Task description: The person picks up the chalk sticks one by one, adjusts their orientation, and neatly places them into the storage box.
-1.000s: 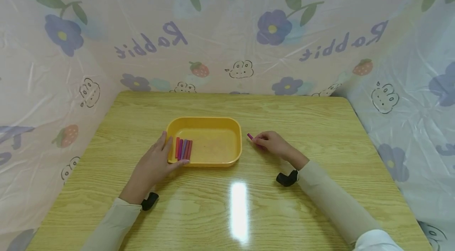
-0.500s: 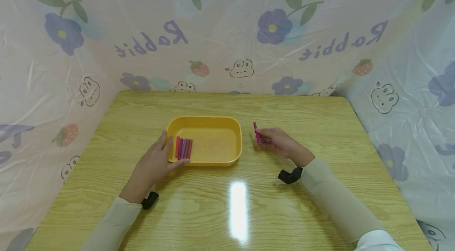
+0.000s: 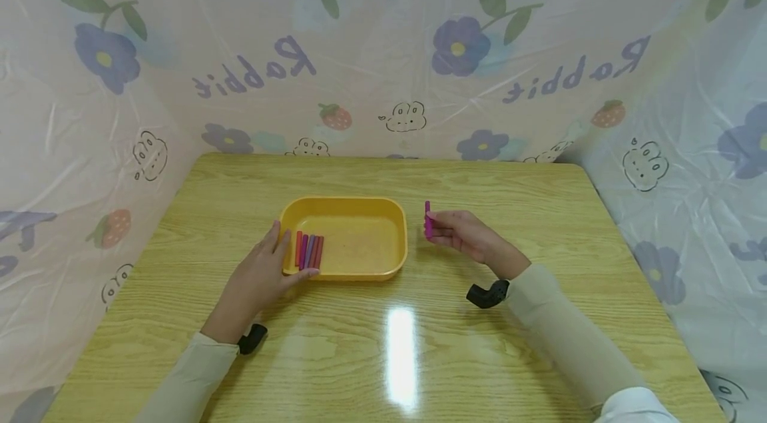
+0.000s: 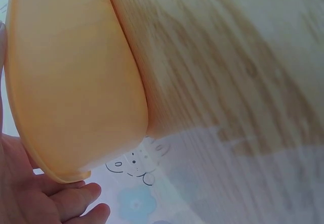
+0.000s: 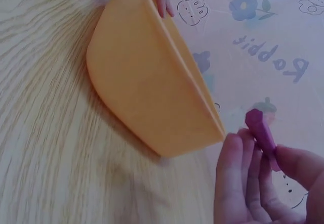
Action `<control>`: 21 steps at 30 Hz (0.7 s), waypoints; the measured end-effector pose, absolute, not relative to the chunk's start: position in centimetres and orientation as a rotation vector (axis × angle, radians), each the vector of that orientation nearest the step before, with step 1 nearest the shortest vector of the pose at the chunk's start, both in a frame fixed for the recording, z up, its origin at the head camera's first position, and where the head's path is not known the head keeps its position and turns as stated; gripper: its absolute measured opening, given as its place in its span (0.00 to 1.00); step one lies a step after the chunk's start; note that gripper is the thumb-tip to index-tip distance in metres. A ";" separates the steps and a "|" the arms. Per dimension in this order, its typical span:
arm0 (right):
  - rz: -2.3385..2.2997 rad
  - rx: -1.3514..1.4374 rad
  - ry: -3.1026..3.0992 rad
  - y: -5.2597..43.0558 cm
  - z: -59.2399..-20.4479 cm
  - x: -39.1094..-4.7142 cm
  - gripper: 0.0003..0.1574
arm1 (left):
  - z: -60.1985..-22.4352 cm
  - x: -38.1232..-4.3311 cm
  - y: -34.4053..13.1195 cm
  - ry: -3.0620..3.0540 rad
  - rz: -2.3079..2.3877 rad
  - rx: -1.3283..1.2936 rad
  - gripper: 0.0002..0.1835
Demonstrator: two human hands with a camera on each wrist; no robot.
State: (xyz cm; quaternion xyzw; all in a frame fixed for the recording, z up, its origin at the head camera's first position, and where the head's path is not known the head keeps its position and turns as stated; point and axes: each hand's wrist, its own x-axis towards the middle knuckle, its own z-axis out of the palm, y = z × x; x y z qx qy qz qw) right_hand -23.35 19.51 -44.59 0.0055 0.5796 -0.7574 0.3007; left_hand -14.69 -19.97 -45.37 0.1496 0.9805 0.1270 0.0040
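Note:
A yellow plastic tray [image 3: 359,274] sits on the table. My left hand [image 3: 257,273] holds its left end, with the fingers along the left rim and the thumb over the front rim. In the left wrist view, the left fingers [image 4: 76,201] curl around the tray's rim. Just right of the tray, my right hand [image 3: 467,234] pinches a purple crayon [image 3: 428,226] upright between thumb and fingers. The right wrist view shows that crayon's six-sided end [image 5: 255,119], raised beside the tray's wall [image 5: 147,77]. Several crayons [image 3: 308,251], red, purple and brownish, lie side by side at the tray's left inside.
The wood-grain table [image 3: 335,356] runs back to a patterned curtain [image 3: 371,43], which also hangs at both sides. A bright light reflection [image 3: 401,356] shows on the tabletop in front of the tray.
My right hand has lifted the purple crayon and turned it from slanted to upright, then shifted slightly left. The left hand, tray and crayons inside have stayed put.

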 end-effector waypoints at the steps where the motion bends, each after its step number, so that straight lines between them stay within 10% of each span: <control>1: -2.014 0.017 1.529 19.4 -44.5 -23.3 0.13 | -45.4 -14.7 -20.0 3.071 0.398 0.471 0.55; 21: -2.045 -0.036 1.402 15.2 -42.7 -23.6 0.21 | -45.4 -14.7 -20.0 3.068 0.391 0.483 0.56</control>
